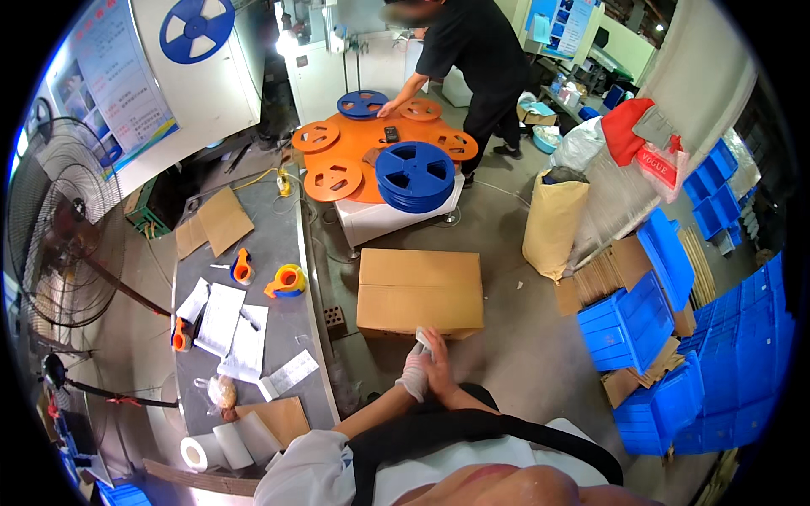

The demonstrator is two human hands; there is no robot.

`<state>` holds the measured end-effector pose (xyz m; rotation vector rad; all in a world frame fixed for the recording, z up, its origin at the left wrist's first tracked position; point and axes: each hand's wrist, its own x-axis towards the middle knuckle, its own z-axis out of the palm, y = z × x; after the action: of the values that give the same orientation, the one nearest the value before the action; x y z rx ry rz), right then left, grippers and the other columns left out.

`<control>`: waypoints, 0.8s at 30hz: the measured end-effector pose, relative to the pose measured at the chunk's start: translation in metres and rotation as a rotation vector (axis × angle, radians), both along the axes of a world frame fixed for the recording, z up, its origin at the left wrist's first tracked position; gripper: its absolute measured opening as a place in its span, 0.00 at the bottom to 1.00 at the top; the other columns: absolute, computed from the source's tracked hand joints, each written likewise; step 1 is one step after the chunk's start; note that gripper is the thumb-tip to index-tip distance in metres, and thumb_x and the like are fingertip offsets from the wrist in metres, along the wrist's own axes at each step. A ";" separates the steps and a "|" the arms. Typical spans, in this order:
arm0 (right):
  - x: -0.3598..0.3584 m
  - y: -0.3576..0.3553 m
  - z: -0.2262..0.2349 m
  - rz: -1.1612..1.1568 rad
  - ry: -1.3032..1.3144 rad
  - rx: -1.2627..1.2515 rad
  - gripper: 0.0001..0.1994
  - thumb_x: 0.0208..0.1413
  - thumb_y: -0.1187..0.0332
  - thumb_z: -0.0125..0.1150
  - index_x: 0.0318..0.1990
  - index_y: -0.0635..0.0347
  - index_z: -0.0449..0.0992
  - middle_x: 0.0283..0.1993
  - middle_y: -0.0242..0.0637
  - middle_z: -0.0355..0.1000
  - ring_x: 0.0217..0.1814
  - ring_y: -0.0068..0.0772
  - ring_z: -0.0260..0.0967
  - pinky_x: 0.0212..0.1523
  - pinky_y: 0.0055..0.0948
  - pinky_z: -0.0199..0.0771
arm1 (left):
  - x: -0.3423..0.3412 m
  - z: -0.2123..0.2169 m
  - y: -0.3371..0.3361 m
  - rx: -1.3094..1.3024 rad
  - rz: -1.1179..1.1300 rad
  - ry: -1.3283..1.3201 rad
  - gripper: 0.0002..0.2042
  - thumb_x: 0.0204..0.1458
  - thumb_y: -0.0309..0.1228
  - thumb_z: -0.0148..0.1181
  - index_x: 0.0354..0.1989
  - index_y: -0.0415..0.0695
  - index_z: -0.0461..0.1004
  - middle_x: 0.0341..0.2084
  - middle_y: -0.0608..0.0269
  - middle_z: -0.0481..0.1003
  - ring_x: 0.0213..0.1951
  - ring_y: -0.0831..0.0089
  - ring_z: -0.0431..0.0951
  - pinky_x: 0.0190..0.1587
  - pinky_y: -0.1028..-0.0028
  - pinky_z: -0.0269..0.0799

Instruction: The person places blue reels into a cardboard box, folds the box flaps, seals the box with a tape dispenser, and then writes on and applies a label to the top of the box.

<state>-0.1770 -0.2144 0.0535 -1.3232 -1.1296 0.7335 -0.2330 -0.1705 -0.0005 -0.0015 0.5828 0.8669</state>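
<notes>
My left hand [413, 377] wears a white glove, and its fingers point forward, partly hidden behind the other hand. Bare and pressed against its side is my right hand [438, 364], with the fingers stretched out. White glove material shows at the fingertips; I cannot make out whether the right fingers pinch it. Just beyond both hands stands a closed brown cardboard box [420, 291] on the floor, its near edge close to the fingertips.
A grey table [287, 354] on my left bears papers, tape dispensers [288, 281] and white rolls [205, 453]. Ahead, a person [472, 59] reaches over an orange turntable [405, 126] with blue reels [414, 175]. Blue bins [624, 329] stand right; a fan [67, 211] stands left.
</notes>
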 end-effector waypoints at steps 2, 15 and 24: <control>0.019 0.017 0.000 0.031 0.033 0.009 0.16 0.61 0.66 0.51 0.54 0.62 0.70 0.56 0.42 0.67 0.61 0.33 0.61 0.60 0.33 0.61 | 0.005 0.008 0.005 0.088 -0.049 -0.017 0.15 0.61 0.38 0.43 0.51 0.46 0.69 0.43 0.65 0.74 0.47 0.68 0.73 0.54 0.70 0.66; 0.202 -0.012 -0.004 0.050 -0.521 0.097 0.19 0.53 0.76 0.47 0.54 0.53 0.69 0.51 0.47 0.72 0.62 0.49 0.63 0.66 0.55 0.43 | 0.149 -0.040 -0.006 0.584 -0.306 0.266 0.30 0.60 0.56 0.40 0.64 0.50 0.58 0.62 0.58 0.61 0.63 0.61 0.59 0.65 0.61 0.52; 0.311 0.006 0.028 0.072 -0.950 -0.050 0.25 0.61 0.53 0.44 0.64 0.50 0.63 0.71 0.39 0.49 0.76 0.45 0.35 0.68 0.63 0.22 | 0.274 0.066 0.024 -0.027 -0.353 0.162 0.23 0.64 0.44 0.32 0.66 0.52 0.55 0.65 0.59 0.55 0.66 0.62 0.53 0.67 0.62 0.49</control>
<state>0.1342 -0.2087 0.0817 -1.7353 -1.9099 0.1399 0.0407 -0.1469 0.0659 0.1442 0.7213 0.5184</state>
